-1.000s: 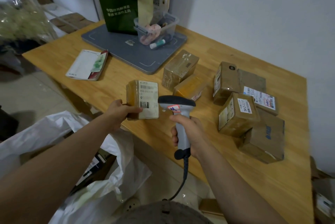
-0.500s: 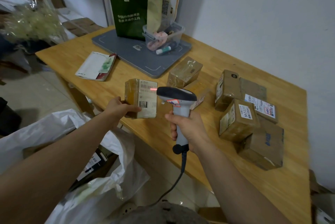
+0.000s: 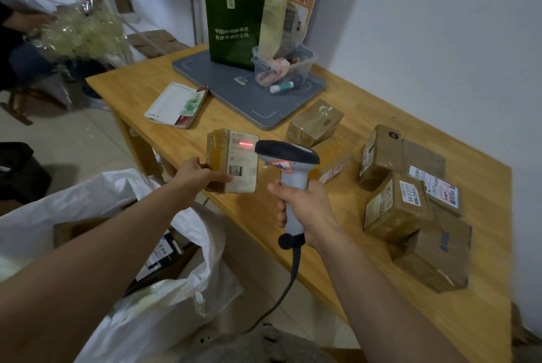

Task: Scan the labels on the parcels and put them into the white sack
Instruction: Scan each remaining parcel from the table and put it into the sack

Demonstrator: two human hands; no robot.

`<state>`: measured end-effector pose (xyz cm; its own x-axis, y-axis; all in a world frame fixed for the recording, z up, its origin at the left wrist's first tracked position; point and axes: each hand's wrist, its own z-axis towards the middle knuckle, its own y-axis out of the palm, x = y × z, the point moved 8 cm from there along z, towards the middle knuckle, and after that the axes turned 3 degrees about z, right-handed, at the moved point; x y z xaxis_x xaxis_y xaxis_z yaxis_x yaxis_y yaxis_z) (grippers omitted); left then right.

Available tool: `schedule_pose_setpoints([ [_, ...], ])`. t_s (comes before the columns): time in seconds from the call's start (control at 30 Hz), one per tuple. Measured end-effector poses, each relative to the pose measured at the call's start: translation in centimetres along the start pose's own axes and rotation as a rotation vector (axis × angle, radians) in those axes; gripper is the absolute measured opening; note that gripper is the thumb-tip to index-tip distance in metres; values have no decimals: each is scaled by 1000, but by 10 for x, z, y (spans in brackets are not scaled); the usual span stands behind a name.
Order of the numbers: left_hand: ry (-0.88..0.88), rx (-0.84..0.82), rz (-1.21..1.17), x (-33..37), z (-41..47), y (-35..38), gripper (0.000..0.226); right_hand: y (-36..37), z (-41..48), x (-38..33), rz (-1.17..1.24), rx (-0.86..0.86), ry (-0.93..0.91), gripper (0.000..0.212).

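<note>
My left hand (image 3: pixel 199 176) grips a small taped brown parcel (image 3: pixel 233 157) by its lower left corner, holding it upright over the table's near edge with the white label facing me. My right hand (image 3: pixel 305 207) grips the handle of a grey barcode scanner (image 3: pixel 289 163), its black head just right of the parcel. A red scan line lies on the upper part of the label. The white sack (image 3: pixel 123 245) gapes open below my left arm, with parcels inside. Several more brown parcels (image 3: pixel 396 207) lie on the table to the right.
On the wooden table (image 3: pixel 293 233) stand a grey mat (image 3: pixel 249 98), a green paper bag (image 3: pixel 234 31) and a clear plastic bin (image 3: pixel 284 67). A booklet (image 3: pixel 177 104) lies near the left edge. A seated person (image 3: pixel 17 39) with a wrapped bouquet is at far left.
The parcel and scanner have stayed together while a red scan line came on and now sits higher and brighter on the label. The view has shifted so everything sits further right.
</note>
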<state>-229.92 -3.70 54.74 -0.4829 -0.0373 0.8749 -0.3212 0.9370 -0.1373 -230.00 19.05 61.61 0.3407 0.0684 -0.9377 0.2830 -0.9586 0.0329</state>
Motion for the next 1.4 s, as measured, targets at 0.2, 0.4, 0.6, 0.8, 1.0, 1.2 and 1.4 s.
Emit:
schedule_pose_setpoints([
  [0.2,-6,78,-52,-15,-5,-36,47,23,5,5,-2,-73,19,21],
  [0.4,-146,578,-190,-72,-28,-170,54,72,24,23,-36,-166,101,18],
  [0.6,-307,723,-29,-135,-51,-263,60,132,57,63,-283,-223,202,15],
  [0.8,-357,614,235,-153,-18,-282,51,215,127,90,-773,-306,128,18],
  [1.0,-439,530,226,-178,17,-297,65,316,196,129,-755,-467,309,43],
  [1.2,-458,572,226,-205,48,-310,54,367,258,185,-864,-421,428,79],
  [1.4,-450,528,202,-232,68,-317,58,380,283,229,-938,-453,489,71],
])
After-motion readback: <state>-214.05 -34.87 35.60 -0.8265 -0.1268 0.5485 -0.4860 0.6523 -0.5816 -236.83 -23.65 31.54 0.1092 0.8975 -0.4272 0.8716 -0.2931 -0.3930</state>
